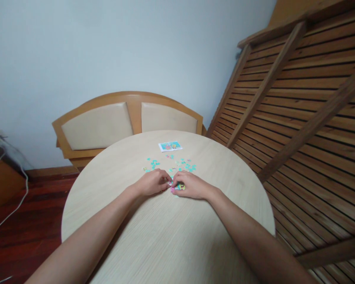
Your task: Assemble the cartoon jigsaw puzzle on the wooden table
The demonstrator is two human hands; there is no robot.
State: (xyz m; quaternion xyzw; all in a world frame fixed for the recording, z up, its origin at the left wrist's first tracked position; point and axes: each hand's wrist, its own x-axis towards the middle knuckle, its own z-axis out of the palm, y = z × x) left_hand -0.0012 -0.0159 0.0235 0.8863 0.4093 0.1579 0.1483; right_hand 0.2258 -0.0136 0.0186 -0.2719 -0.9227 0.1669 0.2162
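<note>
Both hands meet over a small joined patch of jigsaw puzzle [182, 186] with yellow and pink parts, lying on the round table. My left hand [154, 182] has thumb and forefinger closed on a pinkish puzzle piece [170, 184] at the patch's left edge. From the right, my right hand [192, 184] curls over the patch, its fingers pressed on its pink part [172, 190]. The fingers hide much of the patch. Just beyond the hands lie several loose turquoise pieces [191, 167], with more turquoise pieces [155, 162] to the left.
A picture card [170, 146] lies farther back on the pale round table [171, 236]. Behind the table stands a padded headboard [137, 114] against the wall. Wooden slatted panels [284, 94] lean on the right. A white cable [26, 185] hangs at the left.
</note>
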